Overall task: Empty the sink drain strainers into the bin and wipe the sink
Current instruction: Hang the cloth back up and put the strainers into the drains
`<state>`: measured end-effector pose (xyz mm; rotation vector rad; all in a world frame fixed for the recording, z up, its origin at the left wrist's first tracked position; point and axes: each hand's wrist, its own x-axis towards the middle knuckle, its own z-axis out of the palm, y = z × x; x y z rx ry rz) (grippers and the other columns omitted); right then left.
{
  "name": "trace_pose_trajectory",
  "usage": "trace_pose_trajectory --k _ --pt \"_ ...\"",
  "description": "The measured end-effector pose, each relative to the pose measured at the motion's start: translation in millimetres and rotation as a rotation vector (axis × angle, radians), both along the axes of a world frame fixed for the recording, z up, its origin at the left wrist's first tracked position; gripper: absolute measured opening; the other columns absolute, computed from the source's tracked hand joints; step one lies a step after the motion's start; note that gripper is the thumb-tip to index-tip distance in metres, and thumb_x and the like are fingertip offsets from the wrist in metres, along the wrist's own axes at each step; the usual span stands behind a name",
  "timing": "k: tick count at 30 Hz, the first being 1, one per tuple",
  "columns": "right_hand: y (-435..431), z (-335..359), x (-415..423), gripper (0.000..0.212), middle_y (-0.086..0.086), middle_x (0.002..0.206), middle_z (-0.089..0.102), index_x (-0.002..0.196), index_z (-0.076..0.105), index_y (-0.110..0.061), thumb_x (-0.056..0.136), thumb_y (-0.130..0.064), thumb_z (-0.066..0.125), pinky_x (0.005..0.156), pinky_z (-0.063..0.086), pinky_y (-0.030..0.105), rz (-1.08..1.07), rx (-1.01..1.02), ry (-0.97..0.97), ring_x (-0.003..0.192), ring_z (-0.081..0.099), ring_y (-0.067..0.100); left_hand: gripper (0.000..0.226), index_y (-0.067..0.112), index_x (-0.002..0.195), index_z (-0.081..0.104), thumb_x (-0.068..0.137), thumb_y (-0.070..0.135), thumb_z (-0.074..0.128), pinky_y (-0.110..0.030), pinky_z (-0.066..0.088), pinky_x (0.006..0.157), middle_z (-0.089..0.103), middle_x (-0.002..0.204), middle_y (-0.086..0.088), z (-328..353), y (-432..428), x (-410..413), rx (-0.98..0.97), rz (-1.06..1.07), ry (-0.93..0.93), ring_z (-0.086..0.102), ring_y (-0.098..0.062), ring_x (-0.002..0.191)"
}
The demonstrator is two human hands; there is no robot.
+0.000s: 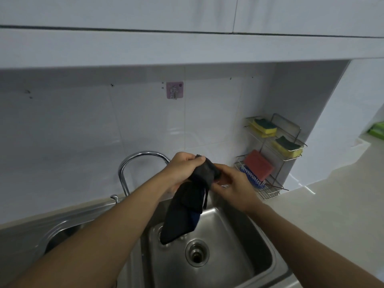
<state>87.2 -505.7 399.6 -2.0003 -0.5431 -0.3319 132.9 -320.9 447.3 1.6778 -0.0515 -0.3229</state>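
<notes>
Both hands, left hand and right hand, clamp a dark cloth (its tail hanging) above the steel sink, near the faucet.

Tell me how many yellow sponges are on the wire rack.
2: top-shelf sponge, middle-shelf sponge; another may lie hidden under the top one.

Faucet spout end hidden behind left hand; green item cut off.
</notes>
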Motion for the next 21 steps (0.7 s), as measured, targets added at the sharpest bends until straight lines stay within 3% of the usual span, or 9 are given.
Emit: trace_pose_trajectory --k 3,5,7,9,13,17,21 --pt "8 6 6 0.02 -0.008 0.097 0.075 0.114 0.071 -0.023 0.094 -0.025 0.067 0.08 0.06 0.042 -0.072 0.074 0.035 0.09 0.073 0.013 0.04 -0.005 0.098 0.07 0.092 0.035 0.068 -0.033 0.059 0.071 0.072 0.085 -0.017 -2 15 3 0.081 -0.003 -0.046 0.07 -0.022 0.075" --pt "16 13 12 0.017 -0.003 0.088 0.075 0.105 0.072 -0.016 0.099 -0.023 0.058 0.075 0.06 0.045 -0.098 0.049 0.071 0.083 0.073 0.016 0.048 -0.003 0.09 0.071 0.091 0.045 0.066 -0.036 0.061 0.074 0.072 0.075 -0.016 -4 23 2 0.223 -0.029 -0.082 0.07 -0.022 0.069" --pt "22 22 17 0.022 -0.001 0.084 0.073 0.1 0.072 -0.017 0.102 -0.022 0.051 0.071 0.06 0.04 -0.091 0.027 0.104 0.079 0.071 0.017 0.052 0.004 0.077 0.071 0.091 0.054 0.061 -0.037 0.062 0.073 0.069 0.06 -0.008 -5 29 1 0.366 -0.001 -0.155 0.069 -0.018 0.058" --pt "27 30 21 0.026 -0.004 0.087 0.073 0.099 0.071 -0.019 0.104 -0.022 0.046 0.069 0.057 0.027 -0.069 -0.02 0.126 0.08 0.069 0.012 0.054 0.005 0.079 0.07 0.088 0.057 0.061 -0.034 0.058 0.071 0.067 0.054 0.003 -3 35 -1 0.373 0.11 -0.255 0.065 -0.014 0.054" --pt "32 34 31 0.039 -0.008 0.062 0.057 0.066 0.055 -0.018 0.103 -0.024 0.044 0.056 0.04 0.027 -0.142 -0.036 0.278 0.055 0.05 0.007 0.027 0.023 0.101 0.077 0.084 0.042 0.069 -0.029 0.06 0.077 0.074 0.087 0.005 10 39 -3 0.05 -0.061 -0.337 0.07 -0.016 0.081" --pt "26 46 35 0.045 0.0 0.053 0.045 0.05 0.048 -0.02 0.094 -0.031 0.053 0.051 0.03 0.026 -0.174 0.122 0.42 0.052 0.039 0.015 0.037 0.035 0.112 0.073 0.076 0.042 0.08 -0.023 0.057 0.088 0.074 0.099 0.01 7 35 -2 0.124 -0.143 -0.465 0.071 -0.008 0.093" --pt "17 58 38 0.044 -0.001 0.05 0.044 0.054 0.052 -0.014 0.093 -0.033 0.064 0.048 0.029 0.025 -0.188 0.006 0.389 0.047 0.038 0.013 0.023 0.024 0.103 0.076 0.08 0.026 0.082 -0.031 0.059 0.088 0.076 0.094 0.004 3 26 3 0.111 -0.042 -0.482 0.072 -0.013 0.09"
